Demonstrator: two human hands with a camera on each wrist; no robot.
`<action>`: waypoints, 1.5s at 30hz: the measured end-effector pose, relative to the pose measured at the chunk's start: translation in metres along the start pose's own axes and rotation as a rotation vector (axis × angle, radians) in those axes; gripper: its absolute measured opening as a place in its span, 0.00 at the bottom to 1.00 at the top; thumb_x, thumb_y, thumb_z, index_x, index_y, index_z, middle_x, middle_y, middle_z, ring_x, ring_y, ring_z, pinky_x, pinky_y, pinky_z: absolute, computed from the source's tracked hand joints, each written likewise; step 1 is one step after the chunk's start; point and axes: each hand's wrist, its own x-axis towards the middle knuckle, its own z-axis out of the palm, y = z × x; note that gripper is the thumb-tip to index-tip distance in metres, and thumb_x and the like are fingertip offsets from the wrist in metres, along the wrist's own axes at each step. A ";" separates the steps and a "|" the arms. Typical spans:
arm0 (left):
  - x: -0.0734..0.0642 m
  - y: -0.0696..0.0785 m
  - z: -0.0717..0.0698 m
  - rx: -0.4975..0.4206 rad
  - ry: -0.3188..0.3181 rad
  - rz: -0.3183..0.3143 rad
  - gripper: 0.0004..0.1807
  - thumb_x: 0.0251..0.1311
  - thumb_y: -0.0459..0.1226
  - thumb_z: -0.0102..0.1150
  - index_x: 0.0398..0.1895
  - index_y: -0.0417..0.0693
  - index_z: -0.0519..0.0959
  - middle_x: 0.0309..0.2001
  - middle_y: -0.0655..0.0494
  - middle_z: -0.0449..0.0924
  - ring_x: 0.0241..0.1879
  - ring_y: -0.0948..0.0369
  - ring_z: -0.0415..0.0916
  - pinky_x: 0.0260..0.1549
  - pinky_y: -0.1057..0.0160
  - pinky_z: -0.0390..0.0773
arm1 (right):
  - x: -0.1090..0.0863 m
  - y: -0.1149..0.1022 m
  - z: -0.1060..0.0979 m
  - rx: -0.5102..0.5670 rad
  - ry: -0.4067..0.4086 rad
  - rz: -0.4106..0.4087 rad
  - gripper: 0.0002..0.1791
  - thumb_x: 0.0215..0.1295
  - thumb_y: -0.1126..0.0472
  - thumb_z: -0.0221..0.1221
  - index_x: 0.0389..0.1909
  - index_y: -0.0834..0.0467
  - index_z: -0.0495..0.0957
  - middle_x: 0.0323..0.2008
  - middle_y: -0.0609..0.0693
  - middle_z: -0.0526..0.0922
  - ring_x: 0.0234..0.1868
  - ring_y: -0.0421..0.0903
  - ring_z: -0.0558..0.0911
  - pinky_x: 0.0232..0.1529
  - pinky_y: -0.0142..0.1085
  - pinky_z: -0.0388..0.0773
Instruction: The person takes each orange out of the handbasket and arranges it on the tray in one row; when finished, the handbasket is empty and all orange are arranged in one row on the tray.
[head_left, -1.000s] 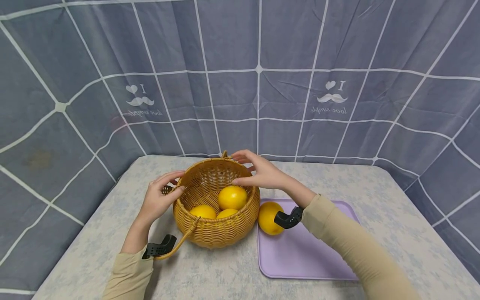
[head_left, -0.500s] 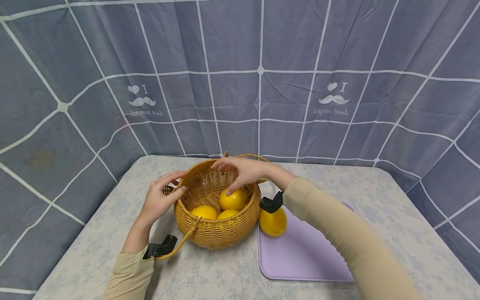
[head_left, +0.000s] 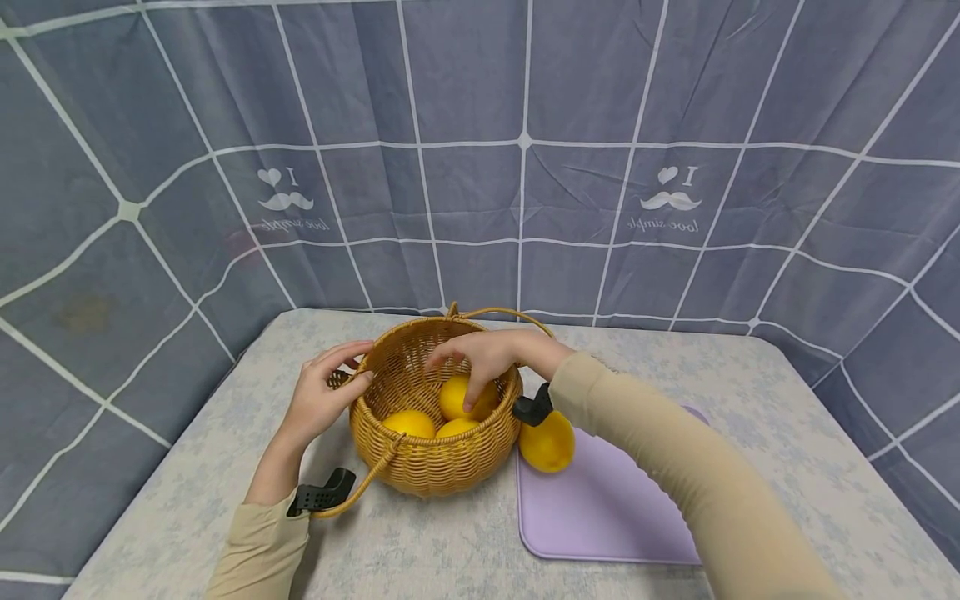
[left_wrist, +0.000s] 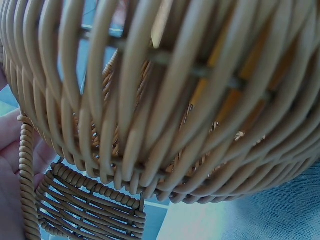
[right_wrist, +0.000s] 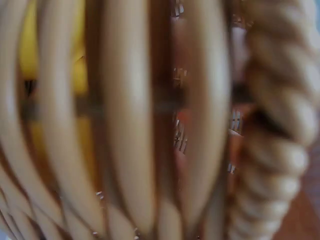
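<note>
Nearest, the purple tray (head_left: 592,521) is lying with one orange (head_left: 546,443) at its back corner, beside the basket (head_left: 427,468); the left hand (head_left: 318,393) is resting loosely curved on the basket's left rim, not clasping, and I'm wanting it steadying there. Two more oranges (head_left: 408,423) are sitting toward the front; behind them the right hand (head_left: 491,358) is arching half-spread, thumb touching the rear orange (head_left: 453,398). I'm not seeing whether it's gripping, so I'm favouring deeper fingers round the far side.
</note>
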 end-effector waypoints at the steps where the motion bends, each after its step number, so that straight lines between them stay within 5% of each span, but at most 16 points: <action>1: 0.000 0.002 -0.001 -0.002 -0.002 -0.001 0.18 0.53 0.22 0.57 0.49 0.27 0.76 0.49 0.33 0.76 0.36 0.54 0.70 0.29 0.71 0.70 | 0.002 0.000 0.000 -0.016 -0.016 0.004 0.42 0.48 0.60 0.72 0.65 0.50 0.65 0.67 0.45 0.62 0.66 0.51 0.62 0.63 0.43 0.61; 8: 0.000 -0.039 0.003 -0.023 -0.004 0.000 0.19 0.55 0.27 0.60 0.52 0.37 0.78 0.51 0.46 0.77 0.38 0.65 0.69 0.29 0.72 0.70 | 0.009 -0.003 -0.010 -0.057 -0.134 0.079 0.42 0.46 0.56 0.73 0.64 0.49 0.66 0.64 0.47 0.66 0.64 0.44 0.64 0.61 0.37 0.63; 20: 0.000 -0.042 0.002 -0.026 0.000 0.004 0.19 0.54 0.26 0.60 0.52 0.37 0.78 0.51 0.46 0.78 0.37 0.64 0.70 0.29 0.72 0.71 | 0.014 -0.012 -0.023 -0.088 -0.234 0.157 0.44 0.43 0.54 0.74 0.64 0.47 0.67 0.63 0.48 0.67 0.64 0.45 0.64 0.58 0.35 0.65; 28: 0.000 -0.041 0.002 -0.023 0.002 0.006 0.19 0.53 0.26 0.60 0.52 0.38 0.79 0.51 0.47 0.78 0.37 0.64 0.70 0.29 0.71 0.71 | 0.019 -0.004 -0.020 -0.005 -0.211 0.123 0.37 0.45 0.56 0.74 0.59 0.42 0.72 0.65 0.42 0.65 0.65 0.41 0.62 0.59 0.31 0.62; 33: 0.000 -0.040 0.004 -0.028 -0.004 0.004 0.19 0.54 0.27 0.60 0.51 0.38 0.79 0.51 0.46 0.78 0.38 0.63 0.70 0.29 0.71 0.72 | 0.021 0.004 -0.015 0.102 -0.206 0.119 0.33 0.46 0.59 0.73 0.56 0.41 0.75 0.64 0.39 0.66 0.66 0.46 0.62 0.59 0.34 0.63; 45: 0.000 -0.039 0.004 -0.010 0.002 0.008 0.19 0.54 0.26 0.60 0.51 0.37 0.79 0.51 0.46 0.78 0.38 0.63 0.70 0.29 0.71 0.72 | 0.024 0.012 -0.009 0.129 -0.161 0.040 0.31 0.47 0.67 0.71 0.55 0.44 0.78 0.67 0.46 0.63 0.67 0.41 0.59 0.65 0.38 0.57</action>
